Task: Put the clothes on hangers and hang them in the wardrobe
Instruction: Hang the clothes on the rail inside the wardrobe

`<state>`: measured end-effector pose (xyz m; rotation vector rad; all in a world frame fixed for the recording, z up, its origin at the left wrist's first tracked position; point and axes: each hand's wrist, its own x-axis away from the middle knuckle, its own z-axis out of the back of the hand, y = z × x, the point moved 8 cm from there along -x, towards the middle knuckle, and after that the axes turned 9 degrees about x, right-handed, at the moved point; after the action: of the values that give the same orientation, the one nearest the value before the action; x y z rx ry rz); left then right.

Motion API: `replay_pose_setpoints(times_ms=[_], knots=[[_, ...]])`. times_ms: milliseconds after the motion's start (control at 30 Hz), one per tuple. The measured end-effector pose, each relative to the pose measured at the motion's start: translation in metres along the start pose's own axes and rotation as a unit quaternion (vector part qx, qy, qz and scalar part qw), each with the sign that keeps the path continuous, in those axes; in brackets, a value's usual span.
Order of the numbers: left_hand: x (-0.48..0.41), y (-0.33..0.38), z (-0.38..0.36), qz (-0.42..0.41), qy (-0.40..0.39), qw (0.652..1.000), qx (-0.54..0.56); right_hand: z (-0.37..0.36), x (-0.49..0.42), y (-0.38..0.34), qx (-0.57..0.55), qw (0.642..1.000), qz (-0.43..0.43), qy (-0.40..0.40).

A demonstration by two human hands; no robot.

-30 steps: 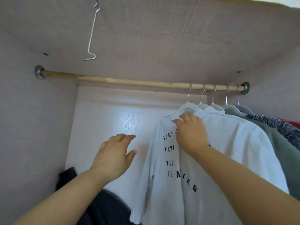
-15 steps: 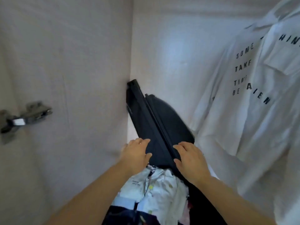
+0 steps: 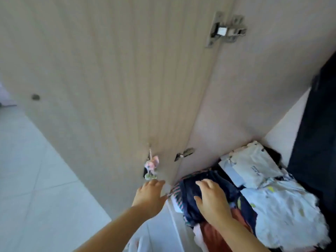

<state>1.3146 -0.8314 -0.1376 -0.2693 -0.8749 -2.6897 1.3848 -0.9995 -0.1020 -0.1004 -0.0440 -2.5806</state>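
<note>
A pile of folded clothes lies on the wardrobe floor at the lower right: a dark navy garment (image 3: 211,182) with a striped edge, white printed pieces (image 3: 283,206) and an orange piece (image 3: 214,235). My right hand (image 3: 212,200) hovers over or rests on the navy garment with fingers spread. My left hand (image 3: 151,195) is beside the pile at the wardrobe's front corner, fingers loosely extended, holding nothing. No hanger is in view.
The open wardrobe door (image 3: 109,79) fills the left and middle, with hinges (image 3: 225,31) and a small pink charm (image 3: 151,167) hanging on it. A dark bag (image 3: 316,142) stands at the right. White floor tiles (image 3: 36,188) lie at the left.
My view has swung down and left from the hanging white shirt to the wardrobe floor. Both hands dropped from the shirt, passed the dark bag, and now reach the clothes pile.
</note>
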Motion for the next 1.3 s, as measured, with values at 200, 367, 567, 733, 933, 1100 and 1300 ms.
replay_pose_setpoints(times_ms=[200,367,567,733,933,1100,1300], knots=[[0.132,-0.14,0.011,0.231,0.08,0.969,0.038,-0.045,0.006,-0.154,0.017,0.972,0.221,-0.071],[0.252,-0.224,0.033,0.379,0.163,0.906,0.088,-0.057,0.038,-0.29,0.009,0.92,0.376,-0.105],[0.362,-0.309,0.064,0.481,0.26,0.827,0.135,-0.051,0.072,-0.446,0.024,0.859,0.501,-0.104],[0.422,-0.387,0.102,0.511,0.311,0.784,0.162,-0.042,0.079,-0.57,0.043,0.825,0.557,-0.083],[0.47,-0.471,0.168,0.516,0.354,0.764,0.16,-0.025,0.077,-0.7,0.057,0.806,0.586,-0.06],[0.496,-0.536,0.21,0.53,0.374,0.742,0.169,-0.016,0.068,-0.789,0.065,0.794,0.602,-0.053],[0.507,-0.629,0.259,0.549,0.384,0.723,0.169,-0.02,0.04,-0.91,0.061,0.775,0.627,-0.05]])
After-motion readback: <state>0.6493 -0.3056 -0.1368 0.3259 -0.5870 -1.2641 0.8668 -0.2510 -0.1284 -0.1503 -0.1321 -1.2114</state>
